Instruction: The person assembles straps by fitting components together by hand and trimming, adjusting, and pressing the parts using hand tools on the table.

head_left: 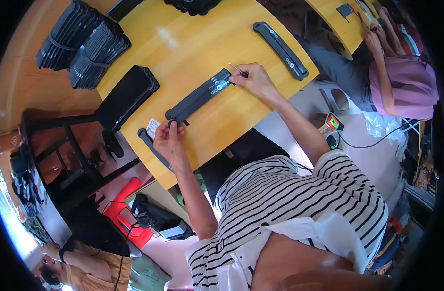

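Observation:
A long black strip (197, 98) with a shiny printed end lies diagonally on the yellow table (207, 39). My left hand (169, 139) pinches its lower-left end, beside a white printed label (152, 125). My right hand (256, 81) grips a small tool with a thin metal shaft (234, 67) at the strip's upper-right end. Another black strip (280, 51) lies at the table's right side, and a third (154, 144) is partly behind my left hand. Black padded pieces (127, 97) are stacked at the left.
Banded bundles of dark pieces (93, 60) sit at the back left. A black metal frame (71, 145) and red plastic stool (122, 218) are at the left. Co-workers are at the right (401, 87) and lower left (86, 266). A cable (372, 144) runs near plastic bags.

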{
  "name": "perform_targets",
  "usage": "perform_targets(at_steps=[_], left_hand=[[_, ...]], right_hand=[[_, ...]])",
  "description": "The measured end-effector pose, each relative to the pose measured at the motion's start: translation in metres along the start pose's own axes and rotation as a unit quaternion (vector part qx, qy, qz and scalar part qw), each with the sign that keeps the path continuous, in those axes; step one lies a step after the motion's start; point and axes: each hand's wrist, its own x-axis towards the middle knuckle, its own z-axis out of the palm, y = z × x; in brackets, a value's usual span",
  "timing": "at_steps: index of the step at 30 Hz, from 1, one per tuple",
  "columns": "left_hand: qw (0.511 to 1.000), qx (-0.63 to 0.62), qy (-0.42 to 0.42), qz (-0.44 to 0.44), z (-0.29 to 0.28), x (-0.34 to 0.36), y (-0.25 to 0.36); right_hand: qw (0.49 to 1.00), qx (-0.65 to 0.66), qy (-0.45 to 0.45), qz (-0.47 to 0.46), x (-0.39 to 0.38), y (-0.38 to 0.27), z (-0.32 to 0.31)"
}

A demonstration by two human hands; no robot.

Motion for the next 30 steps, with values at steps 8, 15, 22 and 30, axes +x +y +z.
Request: perform_targets(at_steps=[8,15,22,30], left_hand=[[0.999,0.02,0.033,0.017,0.007,0.006,0.003],[0.999,0.029,0.03,0.021,0.006,0.005,0.002],[0.998,0.042,0.036,0.01,0.009,0.005,0.007],[0.998,0.037,0.038,0.017,0.009,0.006,0.003]], right_hand=[[0.999,-0.02,0.032,-0.026,0.004,0.003,0.003],[0.999,-0.027,0.043,-0.014,0.002,-0.002,0.004],[0.997,-0.033,0.065,-0.017,0.002,-0.005,0.006],[0.996,-0.041,0.074,-0.015,0.003,-0.005,0.006]])
